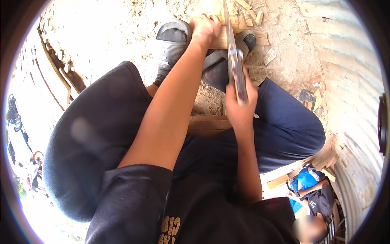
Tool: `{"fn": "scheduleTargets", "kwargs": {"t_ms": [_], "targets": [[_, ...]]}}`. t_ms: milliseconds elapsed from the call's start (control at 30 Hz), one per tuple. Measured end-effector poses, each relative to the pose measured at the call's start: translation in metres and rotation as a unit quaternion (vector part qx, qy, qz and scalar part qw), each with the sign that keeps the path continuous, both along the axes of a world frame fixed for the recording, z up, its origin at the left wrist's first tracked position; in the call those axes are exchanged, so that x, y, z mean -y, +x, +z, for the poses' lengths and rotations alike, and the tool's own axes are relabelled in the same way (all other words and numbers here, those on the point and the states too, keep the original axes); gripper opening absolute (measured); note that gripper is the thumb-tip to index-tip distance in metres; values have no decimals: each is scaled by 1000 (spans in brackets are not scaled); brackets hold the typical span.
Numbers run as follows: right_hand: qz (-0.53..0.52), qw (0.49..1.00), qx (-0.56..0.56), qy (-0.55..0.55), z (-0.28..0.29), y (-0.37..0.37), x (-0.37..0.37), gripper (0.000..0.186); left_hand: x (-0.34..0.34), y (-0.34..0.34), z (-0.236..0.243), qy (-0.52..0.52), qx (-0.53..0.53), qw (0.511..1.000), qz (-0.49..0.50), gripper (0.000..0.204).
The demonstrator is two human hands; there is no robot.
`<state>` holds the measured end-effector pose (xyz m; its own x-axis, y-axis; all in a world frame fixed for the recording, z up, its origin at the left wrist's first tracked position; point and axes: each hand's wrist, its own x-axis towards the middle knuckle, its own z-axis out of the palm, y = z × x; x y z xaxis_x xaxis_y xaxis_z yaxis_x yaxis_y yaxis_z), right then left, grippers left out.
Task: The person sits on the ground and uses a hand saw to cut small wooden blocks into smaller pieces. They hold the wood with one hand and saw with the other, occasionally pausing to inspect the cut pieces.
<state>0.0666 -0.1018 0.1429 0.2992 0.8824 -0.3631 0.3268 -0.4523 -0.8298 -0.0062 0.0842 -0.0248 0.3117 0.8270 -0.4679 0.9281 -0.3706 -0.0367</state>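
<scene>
A light wooden board [260, 38] lies crosswise on the ground between and under my sandalled feet. My left hand [206, 27] presses down at its left end, the fingers curled over the far side. In my right hand [240, 103] is the handle of a handsaw [229, 34], its long thin blade seen almost edge-on. The blade points away from me and crosses over the board, just right of my left hand. Whether the teeth touch the wood I cannot tell. My left sandal [172, 44] stands beside my left hand, and my right sandal [215, 61] is against the board.
Several small wood offcuts [254, 17] lie beyond the board. More scraps [308, 99] are by a corrugated metal wall [345, 73] on the right. Behind me at lower right, another person [319, 199] sits near a blue object. A wooden piece [209, 125] lies between my legs.
</scene>
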Motion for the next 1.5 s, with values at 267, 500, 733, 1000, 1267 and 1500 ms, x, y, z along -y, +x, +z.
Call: {"fn": "scheduleTargets", "kwargs": {"t_ms": [267, 500, 733, 1000, 1267, 1500], "targets": [[20, 997, 22, 76, 9, -1, 26, 63, 0, 1, -2, 11, -15, 1000, -4, 29], [13, 996, 10, 85, 4, -4, 11, 62, 0, -5, -1, 22, -17, 999, -45, 36], [-17, 999, 3, 45, -6, 5, -26, 53, 3, 2, 4, 26, -7, 999, -46, 35], [-4, 995, 8, 104, 5, 3, 35, 56, -4, -1, -4, -15, -23, 999, -17, 30], [23, 992, 60, 111, -3, -7, 23, 56, -7, 1, -1, -37, -10, 999, 4, 29], [-9, 999, 25, 27, -5, -9, -36, 60, -5, 1, -1, -21, 9, 999, -26, 31]]}}
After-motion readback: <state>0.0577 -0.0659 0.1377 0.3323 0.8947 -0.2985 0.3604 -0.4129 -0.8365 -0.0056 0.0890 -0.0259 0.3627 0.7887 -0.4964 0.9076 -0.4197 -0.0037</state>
